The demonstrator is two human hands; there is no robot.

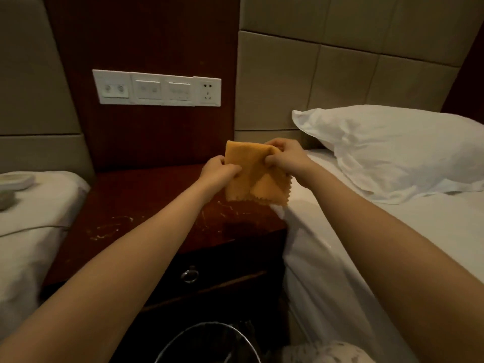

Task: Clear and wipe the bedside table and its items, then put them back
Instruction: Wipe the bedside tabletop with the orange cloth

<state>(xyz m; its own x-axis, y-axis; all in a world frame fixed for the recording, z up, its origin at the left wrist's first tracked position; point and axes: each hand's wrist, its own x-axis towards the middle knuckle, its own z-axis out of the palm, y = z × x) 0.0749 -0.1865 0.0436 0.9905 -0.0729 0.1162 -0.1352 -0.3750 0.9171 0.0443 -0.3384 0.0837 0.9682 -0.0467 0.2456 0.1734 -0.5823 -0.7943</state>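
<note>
An orange cloth (255, 174) with zigzag edges hangs folded in the air above the right side of the dark wooden bedside table (146, 205). My left hand (218, 171) pinches its left edge. My right hand (286, 157) pinches its upper right part. The table top bears pale scratch-like marks near its front. Two pale items (14, 180) lie on the left bed, at the far left edge of view.
A white bed with a pillow (392, 150) lies to the right, another white bed (31, 221) to the left. A switch and socket panel (157, 87) sits on the wall above the table. The table's drawer has a ring handle (189, 275). A dark bin (209, 344) stands below.
</note>
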